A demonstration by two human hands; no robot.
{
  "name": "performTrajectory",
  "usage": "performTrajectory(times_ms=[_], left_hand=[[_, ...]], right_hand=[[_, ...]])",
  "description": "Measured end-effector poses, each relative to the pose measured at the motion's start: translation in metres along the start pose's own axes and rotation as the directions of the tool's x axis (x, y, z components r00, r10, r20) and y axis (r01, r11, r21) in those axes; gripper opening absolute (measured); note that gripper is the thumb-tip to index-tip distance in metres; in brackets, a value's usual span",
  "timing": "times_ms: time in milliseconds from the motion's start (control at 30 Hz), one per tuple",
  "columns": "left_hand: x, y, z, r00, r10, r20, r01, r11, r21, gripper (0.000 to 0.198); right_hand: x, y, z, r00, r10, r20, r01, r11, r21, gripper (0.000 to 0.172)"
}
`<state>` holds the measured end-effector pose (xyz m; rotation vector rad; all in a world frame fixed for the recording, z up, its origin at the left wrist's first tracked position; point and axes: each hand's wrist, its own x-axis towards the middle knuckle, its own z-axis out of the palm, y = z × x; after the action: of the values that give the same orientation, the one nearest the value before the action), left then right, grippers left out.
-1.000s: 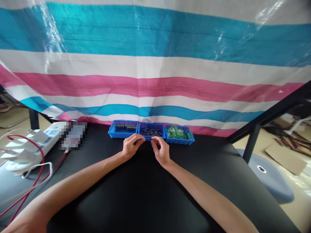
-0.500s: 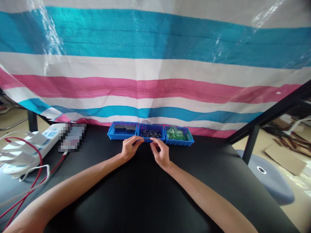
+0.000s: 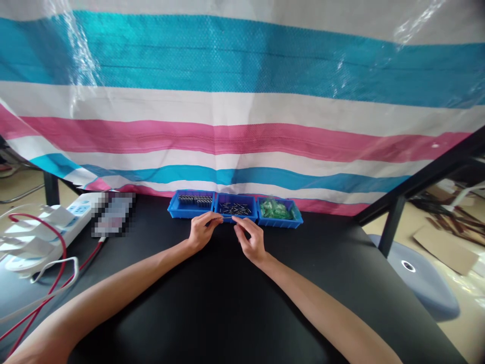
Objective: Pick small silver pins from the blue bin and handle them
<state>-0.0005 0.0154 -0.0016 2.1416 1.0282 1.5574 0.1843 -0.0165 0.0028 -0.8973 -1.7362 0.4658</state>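
Observation:
My left hand is closed in a pinch at the front edge of the middle blue bin. Whatever its fingertips hold is too small to name. Facing it, my right hand has its fingers curled and its index finger and thumb pointing at the left fingertips. A thin sliver seems to lie between the two hands, but I cannot make it out. Behind them, the middle bin holds many thin dark metal pins or screws.
The left blue bin has rows of small dark cylinders; the right blue bin has green plastic-looking pieces. A power strip, cables and a blurred phone lie left. A striped sheet hangs behind the black table.
My right fingertips have shifted slightly left, narrowing the gap to my left fingertips. Bins and arms are otherwise in nearly the same places.

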Motion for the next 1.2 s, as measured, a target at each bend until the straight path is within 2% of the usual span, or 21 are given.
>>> performTrajectory(times_ms=[567,1067,1133,1200], left_hand=[[-0.0018,-0.0015,-0.0027,0.999,0.029,-0.015,-0.029,0.999,-0.022,0.010],[-0.0029,-0.0017,-0.0037,0.998,0.047,-0.036,-0.047,0.999,0.004,0.010],[-0.0040,-0.0017,-0.0031,0.997,0.076,-0.026,-0.075,0.997,0.010,0.011],[-0.0057,-0.0012,-0.0021,0.983,0.181,0.036,-0.181,0.983,-0.007,0.011]], right_hand=[[0.0006,-0.0003,0.0000,0.997,-0.066,0.034,0.064,0.997,0.052,0.032],[-0.0012,0.0035,0.0018,0.997,-0.060,0.053,0.056,0.996,0.065,0.034],[-0.0010,0.0045,0.0029,0.996,-0.055,0.070,0.051,0.997,0.058,0.033],[-0.0003,0.0052,0.0040,0.990,-0.080,0.119,0.073,0.995,0.061,0.033]])
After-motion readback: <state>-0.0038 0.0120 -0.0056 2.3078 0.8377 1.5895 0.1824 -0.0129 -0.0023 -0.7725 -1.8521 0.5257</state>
